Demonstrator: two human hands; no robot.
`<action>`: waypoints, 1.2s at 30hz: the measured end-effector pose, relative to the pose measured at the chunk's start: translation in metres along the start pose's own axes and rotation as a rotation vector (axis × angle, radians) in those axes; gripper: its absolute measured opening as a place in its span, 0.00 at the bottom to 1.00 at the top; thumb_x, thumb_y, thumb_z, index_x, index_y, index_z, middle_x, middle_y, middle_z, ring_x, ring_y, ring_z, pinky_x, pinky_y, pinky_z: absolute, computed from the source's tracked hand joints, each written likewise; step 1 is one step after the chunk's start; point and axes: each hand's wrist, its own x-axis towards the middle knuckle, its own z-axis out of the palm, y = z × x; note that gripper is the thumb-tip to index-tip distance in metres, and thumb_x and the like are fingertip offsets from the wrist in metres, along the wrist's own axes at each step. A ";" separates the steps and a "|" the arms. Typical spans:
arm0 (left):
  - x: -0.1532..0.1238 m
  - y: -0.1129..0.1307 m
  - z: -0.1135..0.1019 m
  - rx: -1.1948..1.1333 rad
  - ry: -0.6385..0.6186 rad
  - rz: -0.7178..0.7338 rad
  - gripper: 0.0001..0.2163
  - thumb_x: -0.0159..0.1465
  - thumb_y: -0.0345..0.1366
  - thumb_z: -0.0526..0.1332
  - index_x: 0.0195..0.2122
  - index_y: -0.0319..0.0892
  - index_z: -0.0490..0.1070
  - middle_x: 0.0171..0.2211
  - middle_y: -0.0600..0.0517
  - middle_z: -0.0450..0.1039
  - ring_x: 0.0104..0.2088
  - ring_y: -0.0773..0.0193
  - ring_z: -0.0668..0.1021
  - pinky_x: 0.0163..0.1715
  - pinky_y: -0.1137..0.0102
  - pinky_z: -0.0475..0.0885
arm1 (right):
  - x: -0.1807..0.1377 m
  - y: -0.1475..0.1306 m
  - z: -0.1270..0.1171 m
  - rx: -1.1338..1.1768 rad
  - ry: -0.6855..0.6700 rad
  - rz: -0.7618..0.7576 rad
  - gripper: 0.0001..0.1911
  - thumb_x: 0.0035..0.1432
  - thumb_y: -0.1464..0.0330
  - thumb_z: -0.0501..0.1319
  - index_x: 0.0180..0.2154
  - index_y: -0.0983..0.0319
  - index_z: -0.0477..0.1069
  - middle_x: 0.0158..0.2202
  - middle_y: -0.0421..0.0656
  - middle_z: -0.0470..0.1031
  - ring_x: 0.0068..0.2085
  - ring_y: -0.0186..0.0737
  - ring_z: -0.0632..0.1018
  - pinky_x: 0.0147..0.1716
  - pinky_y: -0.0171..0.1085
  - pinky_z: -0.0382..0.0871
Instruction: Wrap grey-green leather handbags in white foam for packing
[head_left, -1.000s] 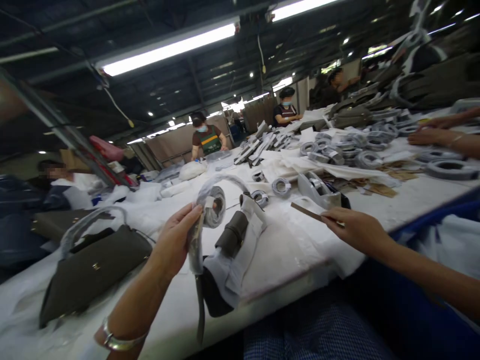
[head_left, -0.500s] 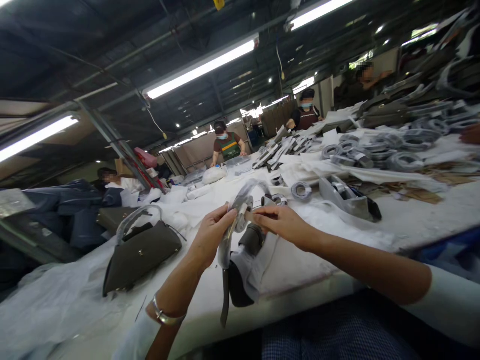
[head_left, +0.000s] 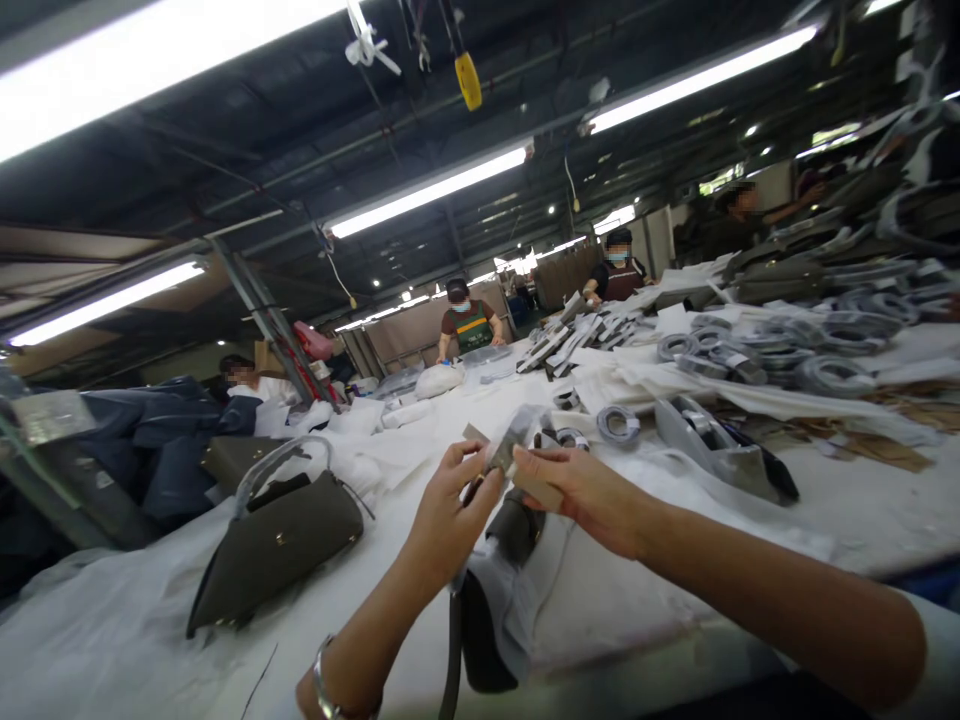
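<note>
**Wrapped strap pinched between both hands over the table**

The wrapped strap (head_left: 508, 447) sits up at chest height above the white-covered table (head_left: 622, 590), a plastic-sleeved end held between our two hands. Our left hand (head_left: 450, 515) is clenched on it from the left, thumb and fingers pinching the sleeve; the strap's dark tail hangs below that hand past the table edge. Our right hand (head_left: 581, 490) meets it from the right, fingertips closed on a small tan card piece (head_left: 536, 488) pressed against the strap end, so both grips are closed and touching the same spot. To do this well, we judge: keep the left pinch steady as anchor, work the right fingertips only, keep the sleeve from sliding.

Directly under the hands lies a paper-wrapped dark bag (head_left: 499, 590). An olive handbag (head_left: 274, 550) lies well apart to the left. Rolled straps (head_left: 750, 350) are piled far right. Co-workers stand at the far end.
</note>
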 end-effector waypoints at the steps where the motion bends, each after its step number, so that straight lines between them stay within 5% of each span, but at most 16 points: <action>1: 0.000 0.000 0.002 0.010 0.006 0.009 0.12 0.67 0.38 0.57 0.45 0.44 0.78 0.46 0.47 0.70 0.50 0.59 0.73 0.50 0.67 0.67 | 0.000 0.000 0.001 -0.015 0.026 0.006 0.24 0.46 0.50 0.72 0.38 0.62 0.81 0.39 0.46 0.79 0.41 0.38 0.75 0.40 0.36 0.70; 9: 0.001 -0.007 0.013 -0.081 0.082 -0.060 0.14 0.66 0.40 0.58 0.48 0.44 0.77 0.48 0.46 0.69 0.48 0.59 0.74 0.48 0.67 0.69 | 0.005 0.005 0.007 -0.047 0.146 -0.063 0.25 0.44 0.49 0.72 0.35 0.62 0.81 0.34 0.44 0.79 0.35 0.36 0.73 0.35 0.35 0.65; 13: 0.002 -0.002 0.015 -0.397 0.166 -0.339 0.35 0.61 0.43 0.66 0.68 0.53 0.52 0.63 0.44 0.60 0.38 0.65 0.78 0.39 0.69 0.73 | 0.005 0.004 0.008 -0.024 0.135 -0.070 0.24 0.44 0.50 0.72 0.35 0.63 0.81 0.33 0.44 0.79 0.34 0.36 0.73 0.35 0.35 0.65; 17: 0.004 0.004 0.013 -0.718 0.172 -0.519 0.51 0.55 0.40 0.73 0.71 0.56 0.37 0.66 0.40 0.58 0.43 0.61 0.79 0.43 0.68 0.74 | 0.005 -0.001 0.008 -0.056 0.163 -0.019 0.22 0.45 0.53 0.72 0.35 0.63 0.81 0.34 0.45 0.80 0.36 0.38 0.75 0.37 0.36 0.66; 20: 0.004 0.004 0.013 -0.798 0.090 -0.484 0.41 0.55 0.41 0.72 0.67 0.45 0.54 0.55 0.40 0.73 0.42 0.59 0.81 0.41 0.69 0.74 | 0.006 -0.004 0.003 -0.029 0.114 0.008 0.17 0.49 0.56 0.72 0.35 0.62 0.81 0.35 0.44 0.80 0.37 0.37 0.76 0.40 0.36 0.69; 24: 0.000 0.001 0.017 -0.732 0.066 -0.378 0.18 0.59 0.43 0.69 0.46 0.38 0.74 0.41 0.47 0.79 0.38 0.62 0.80 0.39 0.72 0.72 | 0.006 -0.001 -0.007 0.197 -0.018 0.026 0.13 0.55 0.59 0.69 0.35 0.63 0.80 0.39 0.45 0.80 0.41 0.37 0.78 0.49 0.38 0.72; 29: -0.005 0.001 0.020 -0.564 0.192 -0.350 0.13 0.59 0.43 0.68 0.38 0.39 0.75 0.33 0.53 0.78 0.33 0.67 0.77 0.35 0.74 0.69 | 0.001 0.017 -0.008 0.277 -0.024 -0.098 0.13 0.47 0.70 0.74 0.38 0.62 0.80 0.40 0.43 0.81 0.45 0.37 0.79 0.55 0.36 0.70; 36: -0.010 0.000 0.029 -0.362 0.267 -0.248 0.10 0.61 0.42 0.65 0.36 0.40 0.73 0.30 0.54 0.76 0.32 0.66 0.76 0.34 0.73 0.69 | 0.000 0.027 0.016 0.124 0.055 -0.306 0.20 0.48 0.56 0.73 0.39 0.60 0.79 0.42 0.45 0.80 0.46 0.45 0.78 0.51 0.41 0.71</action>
